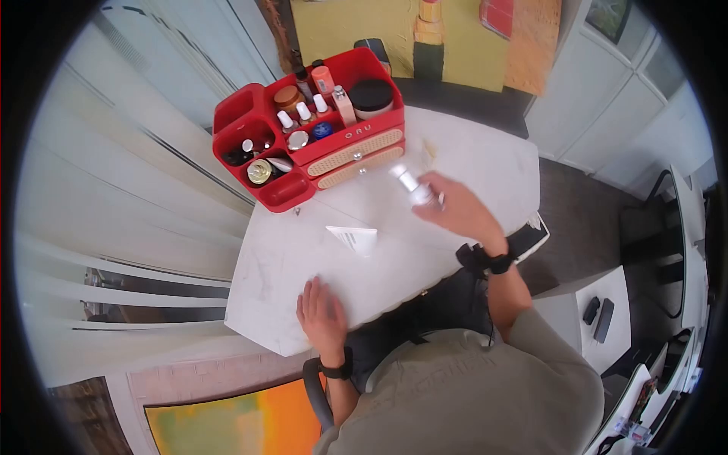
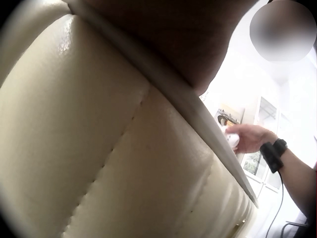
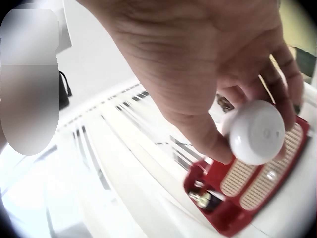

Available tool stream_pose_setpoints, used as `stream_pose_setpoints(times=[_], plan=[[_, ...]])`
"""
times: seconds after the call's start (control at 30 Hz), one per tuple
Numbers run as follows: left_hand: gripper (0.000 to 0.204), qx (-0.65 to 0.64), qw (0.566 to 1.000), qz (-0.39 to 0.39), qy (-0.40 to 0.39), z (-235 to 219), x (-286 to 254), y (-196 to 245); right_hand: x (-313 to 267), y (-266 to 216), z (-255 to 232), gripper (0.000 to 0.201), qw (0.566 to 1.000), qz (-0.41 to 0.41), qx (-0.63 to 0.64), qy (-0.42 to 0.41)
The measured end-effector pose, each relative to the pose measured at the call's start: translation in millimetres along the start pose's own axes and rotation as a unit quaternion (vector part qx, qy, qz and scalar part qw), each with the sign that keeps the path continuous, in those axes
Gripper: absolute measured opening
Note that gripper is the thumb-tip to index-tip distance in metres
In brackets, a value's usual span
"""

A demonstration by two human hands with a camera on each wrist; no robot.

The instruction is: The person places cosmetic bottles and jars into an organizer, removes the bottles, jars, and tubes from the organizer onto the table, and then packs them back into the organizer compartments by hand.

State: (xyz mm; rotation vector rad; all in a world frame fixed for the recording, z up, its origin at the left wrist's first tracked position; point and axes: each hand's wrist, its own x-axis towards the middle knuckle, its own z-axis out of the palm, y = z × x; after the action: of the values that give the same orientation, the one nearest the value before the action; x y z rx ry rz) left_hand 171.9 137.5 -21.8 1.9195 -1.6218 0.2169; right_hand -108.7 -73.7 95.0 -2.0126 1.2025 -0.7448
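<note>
My right hand [image 1: 462,208] holds a small white bottle [image 1: 421,195] with a silvery neck above the right part of the white table [image 1: 409,265]. In the right wrist view, thumb and fingers grip the bottle [image 3: 260,133] round its side, its rounded white end facing the camera. My left hand [image 1: 324,315] rests on the tabletop near the front edge, fingers extended, holding nothing. Between the hands lies a flat white triangular piece [image 1: 356,238] with small print. Behind them stands a red organizer [image 1: 303,163] filled with cosmetics.
Nail polish bottles [image 1: 305,112], a black-lidded jar [image 1: 371,97] and a pink bottle [image 1: 343,105] stand in the organizer, above two woven-front drawers [image 1: 353,159]. White curtains [image 1: 136,205] hang at the left. A white side stand [image 1: 618,326] is at the right.
</note>
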Motion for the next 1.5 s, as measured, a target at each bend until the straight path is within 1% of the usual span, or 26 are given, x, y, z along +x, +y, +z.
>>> stream_pose_setpoints(times=[0.07,0.13,0.2,0.3,0.33,0.37,0.4,0.47,0.53,0.57,0.6,0.73,0.77,0.8,0.87,0.9,0.93,0.97,1.0,1.03,1.07,1.17,1.23,1.33,1.4,1.5], plan=[[0.028,-0.006,1.0,-0.003,-0.006,-0.6,0.0,-0.2,23.7,-26.3,-30.9,0.045,0.987,-0.139,0.01,0.087],[0.027,-0.006,1.0,-0.001,-0.001,-3.4,1.9,2.8,68.8,-46.4,-55.9,0.044,0.975,-0.192,0.024,0.112],[0.026,-0.006,1.0,0.002,0.005,-5.2,2.5,4.8,139.4,-41.1,-62.2,0.048,0.979,-0.177,0.06,0.081],[0.026,-0.005,1.0,0.003,0.009,-4.1,1.0,3.4,227.3,-46.0,-57.0,0.047,0.98,-0.169,0.007,0.107],[0.026,-0.008,1.0,0.002,0.01,-2.8,0.2,2.5,252.1,-43.2,-50.9,0.047,0.98,-0.165,-0.04,0.105],[0.026,-0.012,1.0,0.001,0.013,-1.7,-1.2,2.2,268.1,-41.1,-45.1,0.047,0.977,-0.162,-0.088,0.105],[0.026,-0.008,1.0,0.001,0.02,-1.9,-2.8,2.2,277.8,-39.9,-38.4,0.047,0.976,-0.169,-0.086,0.106],[0.029,-0.014,1.0,-0.002,0.009,-2.7,-2.5,1.7,299.8,-37.6,-23.7,0.051,0.976,-0.124,-0.152,0.095],[0.029,-0.013,1.0,-0.004,0.012,-2.8,-2.7,2.0,313.2,-35.8,-12.9,0.054,0.976,-0.127,-0.153,0.089],[0.029,-0.016,1.0,-0.006,0.007,-3.1,-2.8,1.8,315.2,-36.3,-10.4,0.053,0.979,-0.11,-0.165,0.054],[0.029,-0.015,1.0,-0.006,0.008,-3.0,-2.5,1.3,316.6,-34.9,-9.0,0.053,0.98,-0.091,-0.178,0.018],[0.029,-0.016,1.0,0.001,0.003,-5.1,-1.5,3.3,294.4,-36.6,-29.2,0.055,0.983,-0.124,-0.136,0.004],[0.029,-0.014,1.0,0.006,0.003,-7.0,-1.8,3.3,271.8,-43.4,-40.5,0.056,0.977,-0.15,-0.148,0.033],[0.029,-0.017,1.0,0.011,-0.005,-8.3,-2.8,2.9,253.0,-42.1,-50.5,0.054,0.986,-0.133,-0.088,0.049],[0.029,-0.017,1.0,0.004,0.004,-5.6,-0.3,4.3,181.6,-49.5,-75.7,0.046,0.98,-0.176,0.002,0.091],[0.029,-0.023,1.0,0.008,-0.003,-5.3,-1.3,3.9,155.0,-30.9,-78.0,0.051,0.967,-0.202,-0.017,0.154],[0.029,-0.017,1.0,0.007,0.0,-5.4,-2.1,3.0,126.9,-16.6,-80.4,0.049,0.972,-0.15,-0.063,0.172],[0.029,-0.013,1.0,0.007,0.006,-3.7,-1.5,2.6,95.0,-13.6,-84.5,0.049,0.982,-0.058,-0.107,0.146],[0.029,-0.02,1.0,0.011,0.002,-2.9,-1.1,2.0,77.2,6.9,-79.3,0.056,0.983,-0.018,-0.142,0.117],[0.029,-0.014,1.0,0.009,0.002,-2.8,-1.0,1.1,60.4,12.0,-68.6,0.067,0.979,0.053,-0.182,0.081],[0.028,-0.008,1.0,0.007,0.002,-1.7,-1.3,1.8,50.8,29.8,-52.9,0.073,0.975,0.032,-0.203,0.089],[0.028,-0.002,1.0,0.015,-0.009,-3.0,0.1,2.1,58.2,61.9,-14.4,0.068,0.976,0.033,-0.194,0.095],[0.028,-0.005,1.0,0.023,-0.007,-1.4,-0.2,-0.1,71.5,68.4,-7.4,0.058,0.977,0.085,-0.187,0.051],[0.027,-0.011,1.0,0.018,0.001,0.1,-1.9,-0.9,80.0,67.9,-5.6,0.049,0.974,0.085,-0.198,0.068],[0.027,-0.016,1.0,0.013,0.005,-2.1,-3.7,-1.0,87.1,77.9,0.4,0.045,0.971,0.063,-0.216,0.08],[0.027,-0.009,1.0,0.004,0.004,-0.2,-3.4,2.0,87.5,87.9,-12.7,0.037,0.961,0.029,-0.247,0.12]])
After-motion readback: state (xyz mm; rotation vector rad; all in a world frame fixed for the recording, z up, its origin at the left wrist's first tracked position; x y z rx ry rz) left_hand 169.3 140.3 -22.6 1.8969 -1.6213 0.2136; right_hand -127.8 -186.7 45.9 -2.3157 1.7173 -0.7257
